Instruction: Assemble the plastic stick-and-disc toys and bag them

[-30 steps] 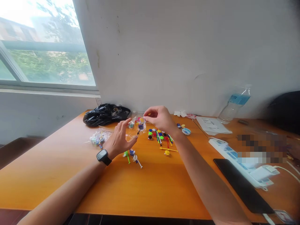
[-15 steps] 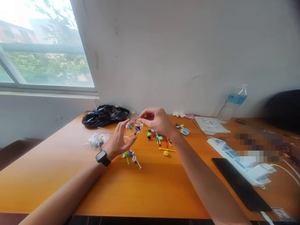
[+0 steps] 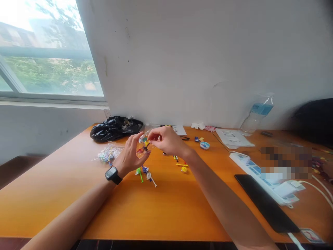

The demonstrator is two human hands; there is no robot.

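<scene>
Several coloured plastic picks (image 3: 146, 173) lie loose on the orange wooden desk (image 3: 169, 208); others are inside the small clear plastic bag (image 3: 142, 147), which the left hand (image 3: 130, 157) and right hand (image 3: 166, 140) each grip closed.

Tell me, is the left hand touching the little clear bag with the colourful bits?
Touching. In the head view the left hand cups the clear bag, fingertips pressed on the plastic, holding it up off the table.
</scene>
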